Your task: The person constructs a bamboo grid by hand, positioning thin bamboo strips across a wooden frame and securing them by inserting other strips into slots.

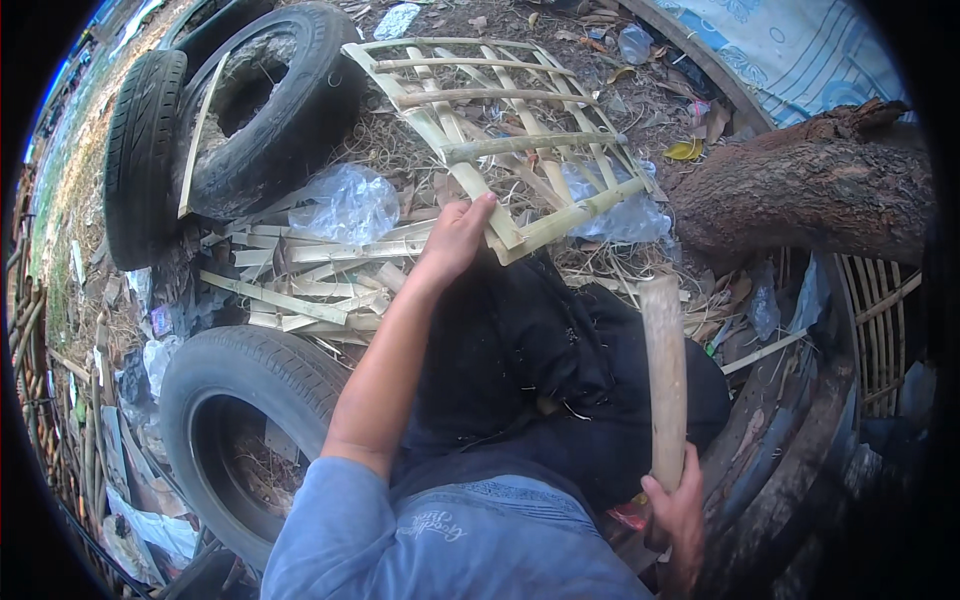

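Note:
A lattice panel of split bamboo [535, 143], with slats crossing a tapering frame, is tilted up beyond my knees. My left hand [458, 240] is closed around its near left corner, thumb along the edge slat. Low on the right, my right hand [678, 502] grips the lower end of a thick pale wooden stick [665, 370]. That stick points up and away, apart from the panel. My folded legs in dark trousers [520, 350] lie between the two hands.
Split bamboo strips [310, 285] are piled left of my knees. Old tyres [325, 85] stand far left, and another tyre [185, 430] is by my left elbow. A thick log [800, 190] juts in from the right. Clear plastic [345, 205] litters the ground.

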`<state>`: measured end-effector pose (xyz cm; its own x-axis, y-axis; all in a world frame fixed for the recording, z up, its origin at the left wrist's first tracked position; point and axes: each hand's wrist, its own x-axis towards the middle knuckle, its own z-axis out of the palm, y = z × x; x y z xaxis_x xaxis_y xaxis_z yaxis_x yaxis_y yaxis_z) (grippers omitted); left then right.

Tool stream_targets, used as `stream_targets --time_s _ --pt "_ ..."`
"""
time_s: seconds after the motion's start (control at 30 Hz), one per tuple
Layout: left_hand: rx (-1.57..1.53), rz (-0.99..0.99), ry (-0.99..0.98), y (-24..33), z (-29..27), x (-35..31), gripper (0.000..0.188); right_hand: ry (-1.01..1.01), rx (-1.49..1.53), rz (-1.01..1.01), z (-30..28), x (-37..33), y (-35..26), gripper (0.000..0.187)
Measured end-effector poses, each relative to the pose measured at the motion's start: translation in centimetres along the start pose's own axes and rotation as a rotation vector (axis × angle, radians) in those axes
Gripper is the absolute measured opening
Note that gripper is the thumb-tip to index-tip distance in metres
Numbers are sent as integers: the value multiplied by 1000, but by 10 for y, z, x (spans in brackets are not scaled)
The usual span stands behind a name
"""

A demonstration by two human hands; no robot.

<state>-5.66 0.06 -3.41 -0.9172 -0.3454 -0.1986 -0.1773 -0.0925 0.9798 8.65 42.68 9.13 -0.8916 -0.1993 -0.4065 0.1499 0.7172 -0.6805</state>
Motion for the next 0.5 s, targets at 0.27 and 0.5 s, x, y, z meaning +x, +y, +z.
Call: stream_targets --time_s 0.27,0.5 --pt "139 -57 -77 -16 -6 8 44 64 27 -403 43 65 -60 71" --pt "54 47 18 -13 -1 3 52 49 -91 -465 51 77 -80 70"
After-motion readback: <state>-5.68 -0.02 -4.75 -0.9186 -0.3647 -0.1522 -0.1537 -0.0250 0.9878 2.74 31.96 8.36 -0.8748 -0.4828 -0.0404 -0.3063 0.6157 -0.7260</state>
